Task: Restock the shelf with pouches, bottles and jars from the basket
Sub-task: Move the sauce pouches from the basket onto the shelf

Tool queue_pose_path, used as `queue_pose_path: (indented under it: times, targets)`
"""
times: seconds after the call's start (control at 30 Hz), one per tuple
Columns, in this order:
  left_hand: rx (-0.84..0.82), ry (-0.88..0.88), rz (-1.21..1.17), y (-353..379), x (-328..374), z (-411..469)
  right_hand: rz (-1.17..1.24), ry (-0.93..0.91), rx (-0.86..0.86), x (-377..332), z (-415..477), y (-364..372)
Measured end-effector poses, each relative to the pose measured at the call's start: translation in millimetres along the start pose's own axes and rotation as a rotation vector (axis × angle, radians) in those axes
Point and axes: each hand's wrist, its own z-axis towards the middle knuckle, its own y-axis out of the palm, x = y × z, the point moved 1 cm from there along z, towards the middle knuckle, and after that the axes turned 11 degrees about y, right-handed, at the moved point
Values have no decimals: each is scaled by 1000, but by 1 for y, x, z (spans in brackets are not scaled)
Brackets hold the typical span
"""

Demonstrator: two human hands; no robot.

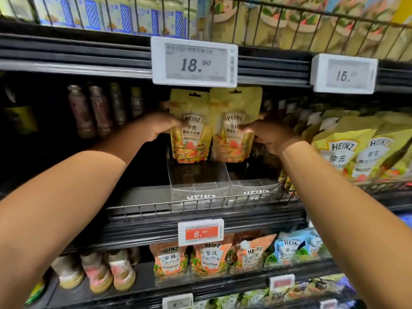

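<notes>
**Two yellow pouches held upright at the middle shelf**

Two yellow Heinz pouches stand side by side, edges touching, one in each hand. The left hand [160, 127] grips the left pouch [191, 139] at its left edge, with its fingers curled onto the front near the label. The right hand [270, 136] grips the right pouch [234, 143] at its right edge, with the thumb pressed on the front of the label. Each pouch lies inward of the hand that holds it, so the pair sits between the two hands.

Both pouches hang just under the 18.90 price tag [194, 62], deep in the middle shelf [133, 219]. Their bottoms are over the back ends of two clear Heinz trays [198, 186], which sit behind the wire rail [156, 207]. Whether the pouches rest on the trays cannot be told.

To the right, a row of larger yellow spouted pouches [341, 152] fills the same shelf. Dark bottles [98, 110] stand at the back left. On the shelf below are orange Heinz pouches [207, 257].
</notes>
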Motion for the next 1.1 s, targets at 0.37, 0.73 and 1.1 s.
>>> queue_pose_path:
  times: [0.37, 0.73, 1.1]
  targets:
    - [85, 17, 49, -9, -2, 5, -227, -4, 126, -1, -8, 1]
    - [230, 18, 168, 4, -1, 4, 144, 93, 64, -6, 5, 14]
    - [273, 142, 228, 6, 6, -9, 194, 137, 34, 5, -18, 16]
